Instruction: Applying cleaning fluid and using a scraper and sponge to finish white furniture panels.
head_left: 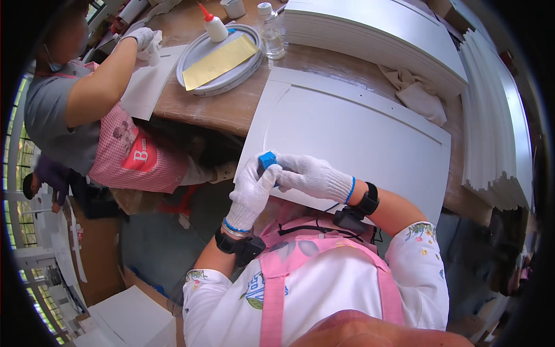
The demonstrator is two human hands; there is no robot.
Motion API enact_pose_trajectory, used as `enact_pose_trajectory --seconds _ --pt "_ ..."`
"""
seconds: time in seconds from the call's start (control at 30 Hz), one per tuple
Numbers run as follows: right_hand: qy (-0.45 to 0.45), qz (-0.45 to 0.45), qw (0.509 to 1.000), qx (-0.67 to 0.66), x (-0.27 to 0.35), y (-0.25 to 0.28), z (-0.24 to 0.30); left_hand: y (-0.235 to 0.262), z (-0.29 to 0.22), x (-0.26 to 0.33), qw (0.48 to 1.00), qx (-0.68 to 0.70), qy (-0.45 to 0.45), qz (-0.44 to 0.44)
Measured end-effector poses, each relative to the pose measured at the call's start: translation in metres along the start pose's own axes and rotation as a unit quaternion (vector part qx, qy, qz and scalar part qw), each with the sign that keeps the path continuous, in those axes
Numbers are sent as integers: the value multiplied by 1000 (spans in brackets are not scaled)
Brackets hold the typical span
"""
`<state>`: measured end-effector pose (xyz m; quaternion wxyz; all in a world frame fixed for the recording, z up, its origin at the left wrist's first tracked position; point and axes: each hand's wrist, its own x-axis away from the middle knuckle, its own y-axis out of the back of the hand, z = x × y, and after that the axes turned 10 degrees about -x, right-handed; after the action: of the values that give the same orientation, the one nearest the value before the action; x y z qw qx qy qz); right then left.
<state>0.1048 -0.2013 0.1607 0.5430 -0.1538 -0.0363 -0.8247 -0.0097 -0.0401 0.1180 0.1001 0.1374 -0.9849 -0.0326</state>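
Note:
A small blue block [267, 160] is held up in front of my body, over the near left part of a large white panel [352, 136]. White knitted gloves cover both hands. My left hand [252, 194] is closed around the block, with the thumb laid along its near side. From the right, my right hand [317, 177] meets it, its fingers bent and pinched against the same block. The gloves hide the block's lower part. Beneath my hands, the panel lies flat on the brown table [231, 113], with a raised strip along its far edge.
A round lid [193, 63] carries a yellow sheet [222, 61] and a red-tipped glue bottle [216, 29]. Beside it stands a clear bottle [272, 37]. Stacked white panels [376, 40], a beige cloth [413, 92] and upright white strips [494, 115] line the far and right sides. A co-worker [75, 104] stands left.

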Motion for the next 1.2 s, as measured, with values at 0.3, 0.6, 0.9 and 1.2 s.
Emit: enact_pose_trajectory --seconds 0.3,0.6,0.9,1.2 --pt "74 -305 825 470 -43 79 -31 37 24 1 966 -177 -57 -179" --pt "110 -223 918 308 -88 94 16 64 40 -15 953 -235 -20 -192" --pt "83 -279 877 383 -92 150 -19 72 44 -44 958 -232 -39 -166" --pt "181 -254 928 203 -80 167 -43 51 29 -53 902 -400 -67 -148"
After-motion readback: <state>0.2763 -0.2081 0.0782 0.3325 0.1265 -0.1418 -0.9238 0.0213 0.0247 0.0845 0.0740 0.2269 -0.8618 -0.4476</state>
